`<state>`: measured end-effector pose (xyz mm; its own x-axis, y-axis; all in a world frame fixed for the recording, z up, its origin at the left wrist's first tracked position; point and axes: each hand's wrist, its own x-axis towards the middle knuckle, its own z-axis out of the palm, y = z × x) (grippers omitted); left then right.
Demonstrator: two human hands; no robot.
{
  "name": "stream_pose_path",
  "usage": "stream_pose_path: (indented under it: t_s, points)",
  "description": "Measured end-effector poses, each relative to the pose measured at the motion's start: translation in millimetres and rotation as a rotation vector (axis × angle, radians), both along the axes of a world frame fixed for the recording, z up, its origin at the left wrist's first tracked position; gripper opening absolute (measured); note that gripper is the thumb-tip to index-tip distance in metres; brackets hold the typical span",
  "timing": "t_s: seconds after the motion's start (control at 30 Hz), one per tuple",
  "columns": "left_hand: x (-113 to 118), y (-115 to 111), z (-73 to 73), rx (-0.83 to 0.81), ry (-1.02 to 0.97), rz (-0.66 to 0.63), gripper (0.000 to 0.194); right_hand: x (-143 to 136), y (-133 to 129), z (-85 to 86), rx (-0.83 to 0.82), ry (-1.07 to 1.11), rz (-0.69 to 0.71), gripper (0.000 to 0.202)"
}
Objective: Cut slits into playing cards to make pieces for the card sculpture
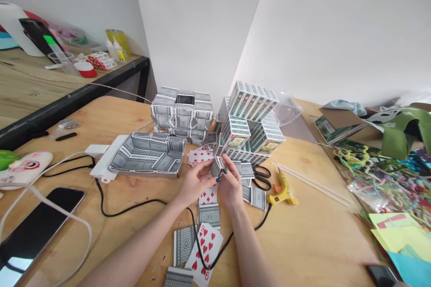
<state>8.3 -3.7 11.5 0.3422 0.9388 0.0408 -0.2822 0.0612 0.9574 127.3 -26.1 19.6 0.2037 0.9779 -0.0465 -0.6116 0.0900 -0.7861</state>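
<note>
Between both hands, a small folded playing card with a grey patterned back is held above the table. My left hand pinches its left side, and my right hand closes on its right side. Loose cards lie under and around the hands, among them a nine of hearts nearer me. Behind stands a block built of folded cards. To the left is an open tray made of cards. Right of my right hand are black scissors and a yellow glue gun.
Stacked card boxes stand behind the hands. Clear glue sticks lie at the right. A black cable loops under the forearms from a white power strip. A phone lies at the left, pipe cleaners at the far right.
</note>
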Motion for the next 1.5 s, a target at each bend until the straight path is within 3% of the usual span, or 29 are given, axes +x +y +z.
stream_pose_path:
  t_s: [0.17, 0.33, 0.47, 0.57, 0.73, 0.97, 1.5]
  points:
    - [1, -2, -5.1, 0.114, 0.131, 0.037, 0.051, 0, -2, 2.0, 0.002, -0.052, 0.0, 0.045]
    - [-3, -2, -4.7, 0.312, 0.362, 0.191, 0.05, -3, 1, -1.9, -0.022, -0.031, 0.045, 0.043]
    - [-5, 0, -6.2, 0.412, 0.461, 0.23, 0.051, -7, 6, -8.8, -0.11, -0.019, -0.004, 0.032]
    - [-6, 0, -8.3, 0.442, 0.503, 0.244, 0.053, -8, 7, -13.6, -0.153, -0.043, -0.041, 0.012]
    - [-7, 1, -8.1, 0.509, 0.599, 0.284, 0.053, -6, 7, -15.0, -0.166, -0.089, 0.051, 0.019]
    - [-8, -1, -5.4, 0.525, 0.63, 0.231, 0.055, 1, 8, -10.7, -0.157, 0.005, 0.187, 0.017]
    - [-7, -2, -7.9, 0.531, 0.576, 0.148, 0.062, 6, 7, -8.4, -0.195, 0.07, 0.208, 0.014]
